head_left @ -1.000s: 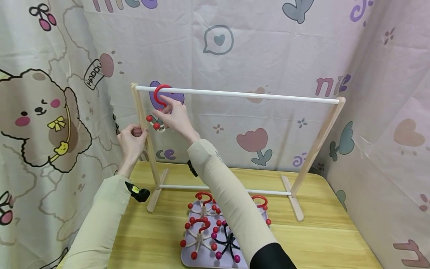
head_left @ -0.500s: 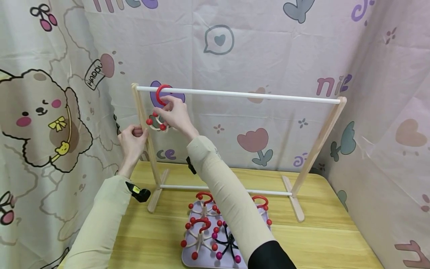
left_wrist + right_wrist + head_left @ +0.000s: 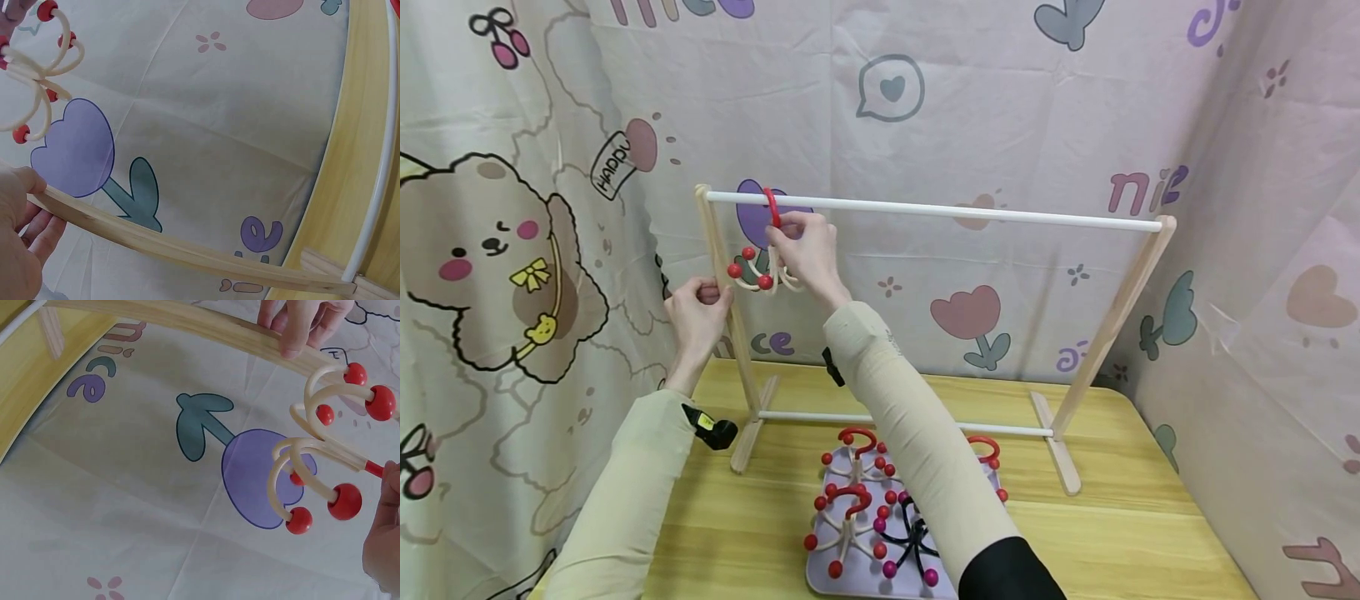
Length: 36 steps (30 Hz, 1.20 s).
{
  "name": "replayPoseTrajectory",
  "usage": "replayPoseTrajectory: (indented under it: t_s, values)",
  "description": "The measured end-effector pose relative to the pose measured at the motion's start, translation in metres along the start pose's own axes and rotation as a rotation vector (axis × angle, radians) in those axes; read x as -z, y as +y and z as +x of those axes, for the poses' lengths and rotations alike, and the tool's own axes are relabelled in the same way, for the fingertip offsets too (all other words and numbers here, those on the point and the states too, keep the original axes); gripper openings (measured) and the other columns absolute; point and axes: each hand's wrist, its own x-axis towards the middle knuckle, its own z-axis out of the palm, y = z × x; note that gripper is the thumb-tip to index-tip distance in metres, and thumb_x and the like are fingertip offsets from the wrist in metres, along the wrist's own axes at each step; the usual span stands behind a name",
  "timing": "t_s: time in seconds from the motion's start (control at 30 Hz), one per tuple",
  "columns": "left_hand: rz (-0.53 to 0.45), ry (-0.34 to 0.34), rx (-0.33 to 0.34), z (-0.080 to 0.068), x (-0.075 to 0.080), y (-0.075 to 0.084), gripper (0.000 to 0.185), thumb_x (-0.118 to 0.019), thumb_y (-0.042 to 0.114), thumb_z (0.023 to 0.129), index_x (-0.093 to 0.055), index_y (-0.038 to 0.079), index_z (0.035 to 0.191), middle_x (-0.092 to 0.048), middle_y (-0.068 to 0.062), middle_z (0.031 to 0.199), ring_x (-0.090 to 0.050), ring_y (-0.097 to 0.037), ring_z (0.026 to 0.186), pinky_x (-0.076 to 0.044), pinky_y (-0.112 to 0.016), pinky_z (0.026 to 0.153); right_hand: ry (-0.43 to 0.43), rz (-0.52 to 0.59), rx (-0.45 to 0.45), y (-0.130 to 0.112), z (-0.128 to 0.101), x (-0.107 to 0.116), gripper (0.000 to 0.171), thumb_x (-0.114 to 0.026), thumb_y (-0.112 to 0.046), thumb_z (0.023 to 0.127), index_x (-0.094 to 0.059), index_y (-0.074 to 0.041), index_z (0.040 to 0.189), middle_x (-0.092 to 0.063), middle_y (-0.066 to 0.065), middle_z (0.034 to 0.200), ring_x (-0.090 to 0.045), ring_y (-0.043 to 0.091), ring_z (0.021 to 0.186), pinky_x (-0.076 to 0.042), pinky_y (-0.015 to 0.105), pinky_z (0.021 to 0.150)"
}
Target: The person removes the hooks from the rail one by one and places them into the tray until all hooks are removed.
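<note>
Rack (image 3: 1120,308) stands on the desk (image 3: 1112,517), wooden A-frame ends, white top rail (image 3: 970,212) across. Landmark = rack's left upright (image 3: 724,287). Left hand (image 3: 694,315) is wrapped round that upright about halfway up, fingers curled on the wood; left wrist view confirms thumb and fingers (image 3: 37,228) clamped on the post (image 3: 187,249). Right hand (image 3: 805,250) sits just right of the upright, right under the rail, grip pinching the red hook (image 3: 771,207) of a cream multi-arm hanger (image 3: 758,271) with red ball tips. Hook looks looped over the rail close to the upright, so judgement: hanger one is on or as good as on, but the hand hasn't let go, so not counted as done. Right wrist view shows the hanger's curled arms (image 3: 325,450) dangling free beside the post, touching nothing I can make out. Left to do: a lilac tray (image 3: 820,575) lies on the desk in front of the rack, right of the upright's foot, with at least three cream/red hangers (image 3: 850,517) plus one black hanger with magenta tips (image 3: 910,542); the sleeve hides part of the tray, so exact count unclear. Rest of the rail carries nothing. Rough status: one of about five hung, early stage.
</note>
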Motion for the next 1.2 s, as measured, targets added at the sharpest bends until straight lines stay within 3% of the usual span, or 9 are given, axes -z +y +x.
replayPoseTrajectory:
  t_s: [0.27, 0.6, 0.83, 1.2]
  values:
    - [-0.002, -0.012, 0.015, 0.000, 0.000, 0.000, 0.023, -0.067, 0.012, 0.092, -0.070, -0.007, 0.103, -0.072, -0.023, 0.092, -0.046, 0.013, 0.064, -0.037, -0.006, 0.064, 0.031, -0.005, -0.013, 0.002, 0.002, 0.004, 0.020, -0.070, -0.014, 0.093, -0.076, -0.004, 0.109, -0.079, 0.009, 0.094, -0.060, 0.005, 0.052, -0.050, 0.017, 0.051]
    - [-0.001, -0.002, 0.028, 0.002, -0.001, 0.000, 0.022, -0.067, 0.011, 0.091, -0.071, -0.007, 0.103, -0.073, -0.025, 0.093, -0.044, 0.016, 0.062, -0.037, -0.006, 0.063, 0.077, 0.015, 0.040, -0.001, 0.003, 0.014, 0.016, -0.069, -0.013, 0.093, -0.077, -0.004, 0.103, -0.079, 0.009, 0.087, -0.060, 0.003, 0.050, -0.050, 0.016, 0.052]
    - [0.003, -0.004, 0.026, 0.002, -0.001, 0.000, 0.023, -0.067, 0.012, 0.091, -0.072, -0.007, 0.103, -0.072, -0.025, 0.093, -0.044, 0.017, 0.062, -0.037, -0.007, 0.064, 0.072, 0.204, 0.045, -0.005, -0.004, 0.025, 0.014, -0.070, -0.009, 0.092, -0.076, -0.001, 0.102, -0.077, 0.016, 0.086, -0.061, 0.009, 0.051, -0.054, 0.022, 0.054]
    - [-0.003, -0.008, 0.025, 0.002, -0.001, -0.001, 0.023, -0.067, 0.012, 0.091, -0.071, -0.007, 0.103, -0.073, -0.024, 0.093, -0.045, 0.016, 0.062, -0.038, -0.006, 0.063, 0.058, 0.414, 0.016, 0.002, -0.026, 0.050, 0.013, -0.069, -0.003, 0.091, -0.074, 0.005, 0.099, -0.075, 0.019, 0.084, -0.057, 0.016, 0.051, -0.043, 0.019, 0.047]
